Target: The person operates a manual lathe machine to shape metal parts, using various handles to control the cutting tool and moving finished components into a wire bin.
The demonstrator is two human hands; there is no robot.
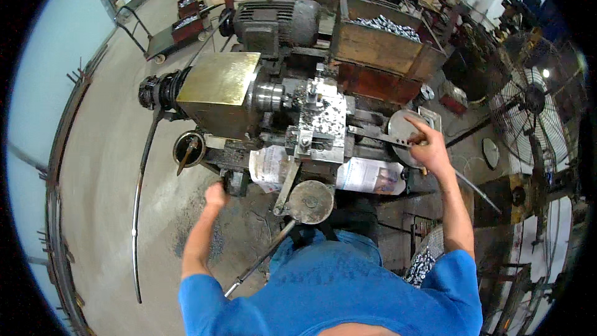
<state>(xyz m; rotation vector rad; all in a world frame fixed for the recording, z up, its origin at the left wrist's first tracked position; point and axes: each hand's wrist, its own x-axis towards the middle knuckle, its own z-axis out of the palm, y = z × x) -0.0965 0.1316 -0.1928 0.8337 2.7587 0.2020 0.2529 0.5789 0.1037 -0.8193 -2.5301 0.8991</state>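
Observation:
My right hand [430, 146] is at the outer end of a flat metal lever with holes [380, 136], its index finger stretched out and the other fingers curled around the end. Behind that hand is a round metal disc [401, 126]. Low on the left, my left hand [216, 195] looks closed beside a dark metal block [235, 182]; anything inside it is hidden. Between my hands stands a lathe-like machine, with a shiny spindle [269, 97] facing an oily tool slide [322, 118]. A second round disc [312, 201] sits at the front, close to my body.
A brass-coloured cover [221, 79] tops the headstock, with a motor [277, 22] behind. A wooden box [379, 46] holds small metal parts. A pot with a brush [188, 149] hangs left. At right stands a large fan [532, 96]. A long rod [135, 230] slants down leftward.

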